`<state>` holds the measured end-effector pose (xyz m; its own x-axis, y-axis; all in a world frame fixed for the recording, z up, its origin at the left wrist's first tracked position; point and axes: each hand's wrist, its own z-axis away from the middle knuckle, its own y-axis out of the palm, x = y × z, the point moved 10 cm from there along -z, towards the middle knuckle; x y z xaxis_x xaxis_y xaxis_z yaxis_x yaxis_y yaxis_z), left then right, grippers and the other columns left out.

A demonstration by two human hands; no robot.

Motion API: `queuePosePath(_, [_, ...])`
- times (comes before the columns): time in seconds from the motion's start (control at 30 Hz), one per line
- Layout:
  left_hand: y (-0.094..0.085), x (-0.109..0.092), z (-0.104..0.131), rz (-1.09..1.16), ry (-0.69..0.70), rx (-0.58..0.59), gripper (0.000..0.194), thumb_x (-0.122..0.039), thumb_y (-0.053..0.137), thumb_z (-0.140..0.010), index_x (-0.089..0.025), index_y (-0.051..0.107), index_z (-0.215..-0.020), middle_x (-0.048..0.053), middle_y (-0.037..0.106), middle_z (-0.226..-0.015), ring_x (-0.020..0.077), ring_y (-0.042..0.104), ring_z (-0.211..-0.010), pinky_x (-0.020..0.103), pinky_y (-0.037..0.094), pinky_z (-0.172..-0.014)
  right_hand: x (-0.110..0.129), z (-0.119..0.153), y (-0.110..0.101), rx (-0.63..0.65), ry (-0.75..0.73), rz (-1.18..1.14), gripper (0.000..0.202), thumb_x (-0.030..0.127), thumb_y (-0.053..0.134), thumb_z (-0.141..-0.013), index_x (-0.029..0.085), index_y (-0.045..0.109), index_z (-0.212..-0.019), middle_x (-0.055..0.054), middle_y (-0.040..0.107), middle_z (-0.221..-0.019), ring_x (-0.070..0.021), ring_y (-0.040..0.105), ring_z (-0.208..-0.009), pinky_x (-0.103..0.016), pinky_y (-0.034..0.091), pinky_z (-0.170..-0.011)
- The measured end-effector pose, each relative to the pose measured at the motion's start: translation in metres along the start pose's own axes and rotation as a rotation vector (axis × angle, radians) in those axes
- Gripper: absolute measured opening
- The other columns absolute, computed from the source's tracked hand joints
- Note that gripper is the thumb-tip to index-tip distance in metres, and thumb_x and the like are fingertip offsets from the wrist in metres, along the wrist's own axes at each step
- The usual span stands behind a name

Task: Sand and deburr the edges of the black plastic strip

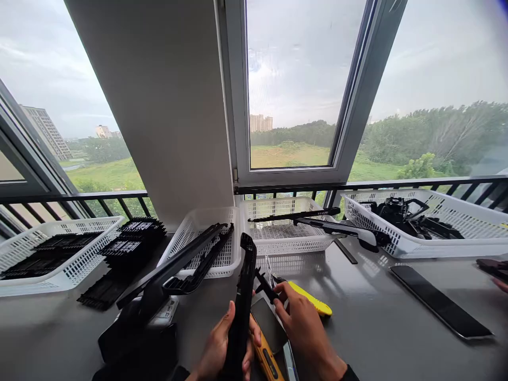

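Observation:
My left hand [222, 338] is wrapped round a long black plastic part [244, 296], which stands nearly upright with its curved top end away from me. To its right, my right hand [304, 323] pinches a small black piece [265, 287] with short prongs, close beside the long part. A yellow-handled tool [311, 298] lies just beyond my right hand. Between and below my hands are an orange tool [268, 360] and a dark flat rectangular item [268, 323], partly hidden by my fingers.
White baskets [288, 246] line the back of the grey table [365, 317], several holding black parts. Stacked black grids [123, 254] and large black parts [151, 296] are at left. A black flat panel [440, 301] lies right, near another person's hand [500, 284] at the edge.

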<state>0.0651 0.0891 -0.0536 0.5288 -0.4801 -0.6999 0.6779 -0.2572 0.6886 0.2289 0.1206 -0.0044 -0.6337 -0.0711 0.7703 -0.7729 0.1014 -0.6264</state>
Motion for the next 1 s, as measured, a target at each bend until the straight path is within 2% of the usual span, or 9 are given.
queuePosePath(0.13, [0.0,0.002,0.006,-0.035,-0.032,-0.029,0.072,-0.079,0.058,-0.099,-0.03,0.059,-0.151,0.001,0.075,-0.08,0.0131,0.056,-0.039,0.026,0.055,-0.039,-0.008,0.001,-0.035,-0.168,0.045,-0.248,0.044,0.061,0.047,-0.104,0.023,0.069,-0.112,-0.005,0.073,-0.081,-0.0246,0.069,-0.068,-0.034,0.05,-0.066])
queuePosePath(0.23, [0.006,0.006,0.009,-0.065,-0.04,0.009,0.077,-0.08,0.06,-0.097,-0.024,0.06,-0.152,0.004,0.076,-0.072,0.0128,0.053,-0.037,0.021,0.048,-0.037,0.0,0.003,-0.05,-0.237,-0.028,-0.27,0.046,0.063,0.048,-0.106,0.023,0.069,-0.114,-0.008,0.075,-0.091,-0.024,0.069,-0.074,-0.033,0.052,-0.067])
queuePosePath(0.3, [0.007,0.01,0.008,-0.072,-0.036,0.032,0.081,-0.081,0.06,-0.096,-0.022,0.059,-0.152,0.003,0.073,-0.062,0.0117,0.049,-0.034,0.018,0.042,-0.035,0.009,0.004,-0.052,-0.228,-0.108,-0.248,0.042,0.058,0.048,-0.109,0.023,0.07,-0.113,-0.009,0.076,-0.103,-0.0245,0.072,-0.085,-0.032,0.054,-0.074])
queuePosePath(0.4, [0.006,0.011,0.008,-0.088,-0.041,0.055,0.086,-0.084,0.059,-0.094,-0.02,0.061,-0.151,-0.001,0.065,-0.049,0.0112,0.042,-0.028,0.018,0.037,-0.032,0.015,0.005,-0.053,-0.212,-0.187,-0.209,0.036,0.051,0.047,-0.112,0.024,0.071,-0.113,-0.009,0.076,-0.109,-0.0241,0.072,-0.094,-0.032,0.055,-0.081])
queuePosePath(0.5, [0.009,0.004,0.014,-0.157,-0.118,0.064,0.084,-0.083,0.061,-0.094,-0.018,0.064,-0.147,0.0,0.065,-0.05,0.0121,0.047,-0.03,0.017,0.039,-0.034,0.014,0.005,-0.057,-0.208,-0.225,-0.164,0.035,0.047,0.046,-0.113,0.025,0.072,-0.119,-0.007,0.075,-0.111,-0.0234,0.072,-0.096,-0.031,0.054,-0.084])
queuePosePath(0.57, [0.015,-0.003,0.02,-0.191,-0.186,0.071,0.079,-0.079,0.063,-0.096,-0.016,0.066,-0.144,0.001,0.067,-0.052,0.0124,0.05,-0.033,0.017,0.04,-0.035,0.012,0.004,-0.059,-0.207,-0.227,-0.137,0.036,0.047,0.046,-0.114,0.025,0.072,-0.122,-0.007,0.074,-0.111,-0.0234,0.073,-0.095,-0.031,0.053,-0.085])
queuePosePath(0.7, [0.029,-0.016,0.027,-0.181,-0.21,0.106,0.08,-0.081,0.065,-0.093,-0.017,0.067,-0.142,-0.001,0.066,-0.052,0.0121,0.048,-0.032,0.017,0.04,-0.033,0.009,0.002,-0.06,-0.218,-0.224,-0.143,0.038,0.048,0.045,-0.114,0.025,0.074,-0.123,-0.008,0.075,-0.111,-0.0247,0.073,-0.099,-0.032,0.054,-0.087])
queuePosePath(0.83, [0.035,-0.012,0.027,-0.129,-0.238,0.159,0.076,-0.08,0.056,-0.099,-0.018,0.067,-0.141,-0.003,0.063,-0.052,0.0104,0.043,-0.029,0.017,0.033,-0.031,0.007,0.002,-0.058,-0.233,-0.217,-0.169,0.038,0.049,0.049,-0.113,0.024,0.076,-0.121,-0.009,0.076,-0.115,-0.0258,0.074,-0.104,-0.033,0.055,-0.089])
queuePosePath(1.0, [0.035,-0.01,0.026,-0.116,-0.226,0.177,0.076,-0.08,0.049,-0.102,-0.016,0.065,-0.14,-0.003,0.062,-0.052,0.0098,0.039,-0.028,0.017,0.028,-0.031,0.003,0.003,-0.055,-0.226,-0.207,-0.104,0.035,0.051,0.062,-0.108,0.023,0.075,-0.126,-0.009,0.075,-0.114,-0.0247,0.074,-0.093,-0.033,0.057,-0.08])
